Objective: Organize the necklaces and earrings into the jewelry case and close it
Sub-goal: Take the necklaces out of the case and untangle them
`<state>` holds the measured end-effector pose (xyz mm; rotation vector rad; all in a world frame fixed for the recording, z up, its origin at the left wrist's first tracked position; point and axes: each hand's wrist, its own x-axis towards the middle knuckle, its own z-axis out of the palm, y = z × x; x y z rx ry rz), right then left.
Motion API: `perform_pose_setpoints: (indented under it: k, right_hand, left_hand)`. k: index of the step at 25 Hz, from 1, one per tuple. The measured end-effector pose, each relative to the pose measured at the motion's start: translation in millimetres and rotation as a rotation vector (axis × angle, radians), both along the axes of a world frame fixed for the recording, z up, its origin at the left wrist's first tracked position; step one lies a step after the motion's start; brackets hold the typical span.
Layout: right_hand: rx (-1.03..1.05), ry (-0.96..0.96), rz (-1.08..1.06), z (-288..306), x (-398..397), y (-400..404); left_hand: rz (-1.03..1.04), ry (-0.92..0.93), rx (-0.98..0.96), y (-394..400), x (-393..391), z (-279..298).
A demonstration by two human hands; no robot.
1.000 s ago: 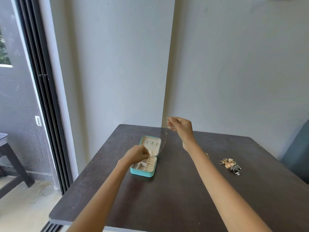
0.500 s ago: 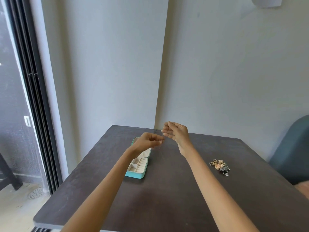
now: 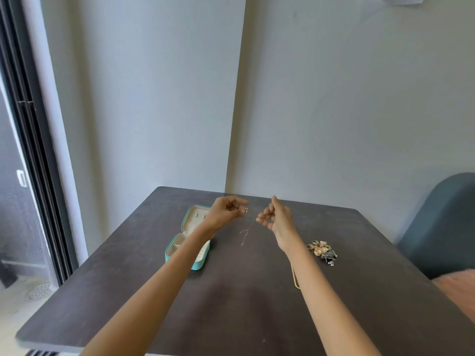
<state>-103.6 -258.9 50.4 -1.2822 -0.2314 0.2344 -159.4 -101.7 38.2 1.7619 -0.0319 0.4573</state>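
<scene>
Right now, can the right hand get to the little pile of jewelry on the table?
Probably yes. The pile of jewelry lies uncovered on the table just beside the right forearm, nothing blocking it. But the right hand is pinching a thin necklace and would likely need to put it down first.

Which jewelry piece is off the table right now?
The thin necklace, strung between the left hand and right hand above the table. The jewelry pile and yellow cord lie on it.
</scene>
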Motion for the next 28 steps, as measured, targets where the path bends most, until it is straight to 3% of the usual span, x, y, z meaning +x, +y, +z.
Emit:
perform_pose_setpoints:
  k: [5,11,14,21,28]
  right_hand:
    - [0.171,0.273,0.012,-28,12,-9]
    - [0.292,0.436,0.017,-47,16,-15]
    - [0.257,0.399,0.066,-38,22,-13]
    - [-0.058,0.093,0.327,-27,6,-11]
    - [-0.164,0.014,0.257,-33,0,-31]
  left_hand:
    - [-0.027,0.065,-0.072,-16,9,1]
    - [-0.245,0.118,-0.510,-23,11,-8]
    - [-0.312,0.208,-0.376,-23,7,-17]
    - [-0.124,0.138,-0.238,-27,11,-6]
    - [0.163,0.076,-0.519,-23,18,6]
